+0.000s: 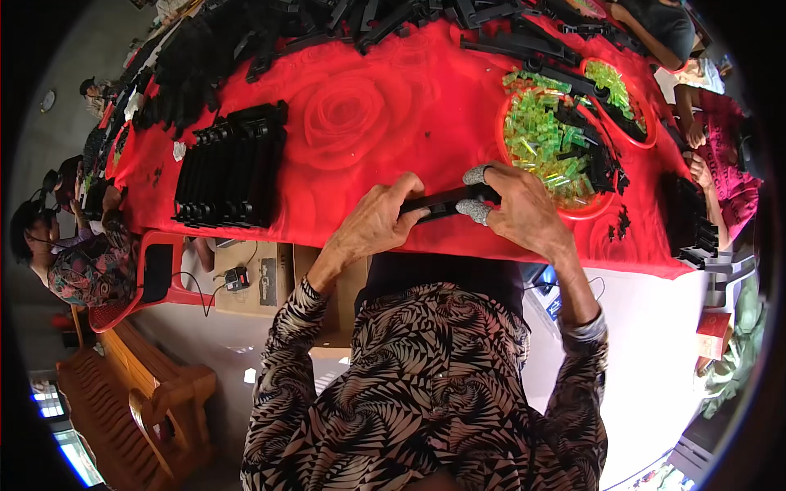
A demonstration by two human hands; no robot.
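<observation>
Between my two hands, above the near edge of the red tablecloth, is a long black plastic part (pixel 442 200). My left hand (pixel 378 214) pinches its left end between thumb and fingers. At its right end, my right hand (pixel 524 204) grips it, with grey coverings on the thumb and a finger. Just beyond my right hand stands a red basket (pixel 501 131) filled with small clear yellow-green plastic pieces (pixel 544 135) and some small black pieces (pixel 604 155). To the left of my hands lies a neat row of similar long black parts (pixel 229 168).
Loose black parts (pixel 385 24) are heaped along the far side. A second red basket (pixel 647 135) holds more green pieces. Other people sit at the left (pixel 90 254) and right (pixel 729 155). A red chair (pixel 168 286), cardboard box (pixel 254 286) and wooden bench (pixel 123 393) are below left.
</observation>
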